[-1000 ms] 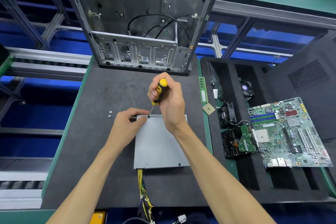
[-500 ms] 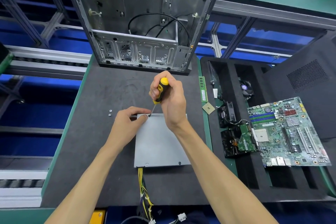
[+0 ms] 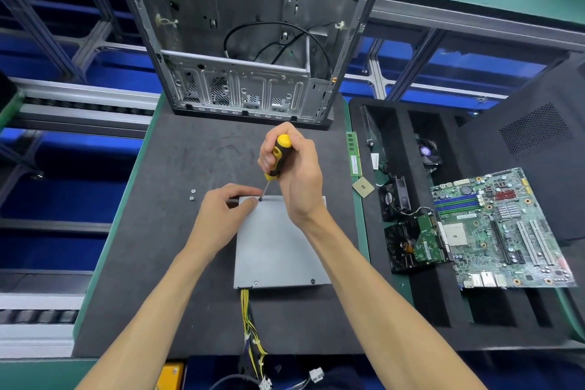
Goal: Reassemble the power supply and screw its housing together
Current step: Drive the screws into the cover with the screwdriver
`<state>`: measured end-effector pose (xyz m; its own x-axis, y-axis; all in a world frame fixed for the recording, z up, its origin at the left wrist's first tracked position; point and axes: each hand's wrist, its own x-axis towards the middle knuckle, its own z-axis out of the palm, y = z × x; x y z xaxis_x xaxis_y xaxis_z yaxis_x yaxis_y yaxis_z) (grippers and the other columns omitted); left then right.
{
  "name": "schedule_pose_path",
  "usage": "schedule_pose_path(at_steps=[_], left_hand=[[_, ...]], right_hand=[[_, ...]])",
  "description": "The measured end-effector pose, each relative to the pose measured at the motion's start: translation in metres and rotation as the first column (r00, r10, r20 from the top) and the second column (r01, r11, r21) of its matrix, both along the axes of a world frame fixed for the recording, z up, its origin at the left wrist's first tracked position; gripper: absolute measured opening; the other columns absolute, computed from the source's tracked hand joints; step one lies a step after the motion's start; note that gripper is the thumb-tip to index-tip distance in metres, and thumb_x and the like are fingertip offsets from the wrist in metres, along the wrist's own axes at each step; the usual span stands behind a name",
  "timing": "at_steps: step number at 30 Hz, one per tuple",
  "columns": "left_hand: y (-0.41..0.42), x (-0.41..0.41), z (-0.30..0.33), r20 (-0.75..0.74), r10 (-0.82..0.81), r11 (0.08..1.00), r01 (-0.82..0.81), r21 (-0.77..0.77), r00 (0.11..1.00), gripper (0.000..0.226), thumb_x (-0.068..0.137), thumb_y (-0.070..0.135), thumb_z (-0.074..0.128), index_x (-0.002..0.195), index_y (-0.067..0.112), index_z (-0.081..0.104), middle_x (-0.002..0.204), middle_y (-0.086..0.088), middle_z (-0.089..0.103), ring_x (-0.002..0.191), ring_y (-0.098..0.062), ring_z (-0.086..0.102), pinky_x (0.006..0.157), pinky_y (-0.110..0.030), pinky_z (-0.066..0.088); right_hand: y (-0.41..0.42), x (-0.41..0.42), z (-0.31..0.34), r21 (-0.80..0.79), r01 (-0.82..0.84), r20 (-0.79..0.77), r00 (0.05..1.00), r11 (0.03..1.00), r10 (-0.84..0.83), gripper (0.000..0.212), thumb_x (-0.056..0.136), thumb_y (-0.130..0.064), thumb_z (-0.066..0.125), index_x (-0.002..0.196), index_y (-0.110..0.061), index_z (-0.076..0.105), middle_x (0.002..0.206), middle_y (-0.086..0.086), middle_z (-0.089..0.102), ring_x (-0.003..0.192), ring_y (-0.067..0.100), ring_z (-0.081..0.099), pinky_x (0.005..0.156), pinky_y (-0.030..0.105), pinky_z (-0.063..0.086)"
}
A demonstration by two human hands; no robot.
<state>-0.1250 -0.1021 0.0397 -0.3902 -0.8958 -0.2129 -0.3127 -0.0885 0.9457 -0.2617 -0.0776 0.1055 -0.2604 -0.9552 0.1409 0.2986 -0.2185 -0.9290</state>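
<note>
On the flat grey metal power supply housing [image 3: 278,241], two near-edge screws are seated; a far-left corner screw [image 3: 260,199] is being driven with the yellow-and-black screwdriver [image 3: 276,158] gripped in the right hand [image 3: 296,172], the left hand [image 3: 226,207] lying relaxed at that corner; two loose screws [image 3: 192,195] are left on the table [image 3: 152,231]

Head view of a dark bench mat [image 3: 177,231]. A grey power supply [image 3: 278,247] lies flat at centre, its yellow wire bundle [image 3: 250,336] trailing off the near edge. The right hand [image 3: 294,174] grips a yellow-and-black screwdriver [image 3: 276,157], tilted, its tip on a screw [image 3: 260,199] at the housing's far left corner. The left hand [image 3: 226,210] rests on that corner, fingers beside the tip. Two loose screws [image 3: 192,195] lie on the mat to the left. An open computer case [image 3: 253,35] stands behind; a motherboard [image 3: 503,231] lies on a black foam tray [image 3: 424,320] at right.
</note>
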Motion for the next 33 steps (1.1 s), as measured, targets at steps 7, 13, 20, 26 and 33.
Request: schedule_pose_path(at_steps=[7, 13, 20, 26, 33], left_hand=[[0.002, 0.0, 0.0, -0.005, 0.026, 1.0, -0.026, -0.001, 1.0, 0.028, 0.093, 0.013, 0.066, 0.085, 0.039, 0.073, 0.1, 0.016, 0.073, 0.09, 0.0, 0.067, 0.067, -0.012, 0.05], [0.004, -0.001, -0.001, -0.027, 0.043, 0.999, -0.043, 0.019, 0.999, 0.027, 0.094, 0.013, 0.066, 0.086, 0.038, 0.074, 0.1, 0.012, 0.074, 0.09, -0.005, 0.068, 0.076, -0.022, 0.051], [0.013, -0.005, -0.01, -0.039, 0.118, 0.992, -0.12, -0.032, 0.992, 0.02, 0.095, 0.012, 0.062, 0.098, 0.026, 0.077, 0.101, 0.019, 0.071, 0.093, -0.004, 0.067, 0.081, -0.025, 0.052], [0.03, -0.012, -0.016, -0.081, 0.19, 0.967, -0.201, -0.157, 0.978, 0.02, 0.096, 0.008, 0.06, 0.104, 0.019, 0.075, 0.104, 0.011, 0.071, 0.105, -0.013, 0.064, 0.091, -0.031, 0.05], [0.03, -0.012, -0.019, -0.116, 0.181, 0.968, -0.198, -0.157, 0.977, 0.02, 0.096, 0.008, 0.06, 0.099, 0.023, 0.072, 0.099, 0.007, 0.071, 0.102, -0.015, 0.064, 0.087, -0.026, 0.047]], right_hand=[[-0.002, 0.001, 0.005, 0.06, -0.01, -0.128, 0.992, 0.998, 0.018, 0.023, 0.097, -0.028, 0.044, 0.092, -0.017, 0.064, 0.085, -0.002, 0.065, 0.079, 0.02, 0.057, 0.071, 0.035, 0.045], [0.001, 0.002, 0.011, 0.081, -0.024, -0.133, 0.991, 0.996, 0.034, 0.011, 0.098, -0.026, 0.051, 0.104, -0.018, 0.046, 0.067, -0.002, 0.048, 0.061, 0.011, 0.042, 0.06, 0.022, 0.038], [0.002, 0.005, 0.011, 0.125, -0.014, -0.155, 0.987, 0.992, 0.033, 0.017, 0.102, -0.025, 0.041, 0.099, -0.019, 0.056, 0.08, -0.005, 0.06, 0.073, 0.013, 0.054, 0.07, 0.023, 0.043], [0.0, 0.008, 0.009, 0.095, -0.034, -0.164, 0.985, 0.995, 0.049, 0.027, 0.104, -0.028, 0.035, 0.108, -0.017, 0.06, 0.069, -0.006, 0.046, 0.066, 0.012, 0.039, 0.064, 0.025, 0.035], [0.006, 0.013, 0.016, 0.067, -0.003, -0.339, 0.941, 0.998, 0.025, 0.017, 0.098, -0.009, 0.06, 0.1, -0.018, 0.046, 0.082, 0.008, 0.071, 0.072, 0.021, 0.07, 0.071, 0.027, 0.053]])
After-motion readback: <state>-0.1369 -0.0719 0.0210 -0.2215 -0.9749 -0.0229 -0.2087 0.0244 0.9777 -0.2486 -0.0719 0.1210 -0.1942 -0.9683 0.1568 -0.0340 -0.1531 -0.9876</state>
